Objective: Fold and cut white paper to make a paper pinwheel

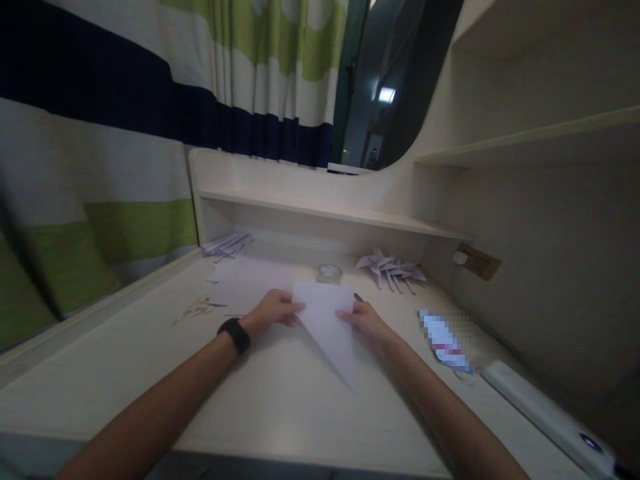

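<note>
Between my two hands is a white sheet of paper (327, 327), folded so that one side slants down to a point near me. My left hand (277, 310), with a dark watch on its wrist, pinches the paper's left edge between thumb and fingers. At the right edge, my right hand (367, 319) grips it the same way, thumb on top. A dark object (357, 297), too small to name, shows just behind my right fingers. Flat white paper (250, 283) lies beyond my left hand. A roll of clear tape (330, 272) sits just behind the folded sheet.
Paper pinwheels (390, 268) lie at the back right, and rolled paper sticks (227, 245) at the back left. Thin pale sticks (197, 308) lie left. A phone (445, 341) and a long white device (545, 413) are on the right. A low shelf (330, 212) spans the back.
</note>
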Tool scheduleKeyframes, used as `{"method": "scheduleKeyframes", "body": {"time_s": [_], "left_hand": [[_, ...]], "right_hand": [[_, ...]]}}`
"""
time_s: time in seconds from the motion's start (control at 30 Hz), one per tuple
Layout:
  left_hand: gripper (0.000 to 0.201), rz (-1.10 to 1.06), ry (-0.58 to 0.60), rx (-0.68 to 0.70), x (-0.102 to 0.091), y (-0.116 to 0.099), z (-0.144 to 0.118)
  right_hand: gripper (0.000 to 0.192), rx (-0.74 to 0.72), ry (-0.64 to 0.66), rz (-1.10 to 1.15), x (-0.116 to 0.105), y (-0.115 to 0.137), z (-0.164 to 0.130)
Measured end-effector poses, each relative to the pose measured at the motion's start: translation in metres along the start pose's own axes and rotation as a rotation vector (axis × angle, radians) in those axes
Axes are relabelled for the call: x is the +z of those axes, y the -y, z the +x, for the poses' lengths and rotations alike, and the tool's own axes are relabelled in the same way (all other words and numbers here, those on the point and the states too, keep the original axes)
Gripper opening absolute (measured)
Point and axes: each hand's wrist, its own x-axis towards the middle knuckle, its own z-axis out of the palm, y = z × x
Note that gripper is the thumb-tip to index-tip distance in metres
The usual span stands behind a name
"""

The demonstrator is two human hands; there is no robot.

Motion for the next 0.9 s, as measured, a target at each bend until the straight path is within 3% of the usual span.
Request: {"method": "scheduleKeyframes", "body": {"time_s": [0.23, 0.43, 0.6, 0.9], "left_hand": [[0.038, 0.012, 0.073, -0.013, 0.005, 0.001, -0.002], [0.034, 0.018, 0.047, -0.01, 0.004, 0.002, -0.002], [0.034, -0.069, 0.123, -0.007, 0.003, 0.001, -0.003], [0.029, -0.309, 0.096, -0.038, 0.002, -0.004, -0.007]], "right_hand": [[0.038, -0.015, 0.056, 0.161, 0.0, -0.014, -0.004], [0.035, -0.002, 0.109, 0.187, -0.007, -0.018, -0.003], [0.033, 0.017, 0.089, 0.214, -0.007, -0.019, -0.003], [0.031, -0.034, 0.034, 0.229, 0.001, -0.011, -0.006]]}}
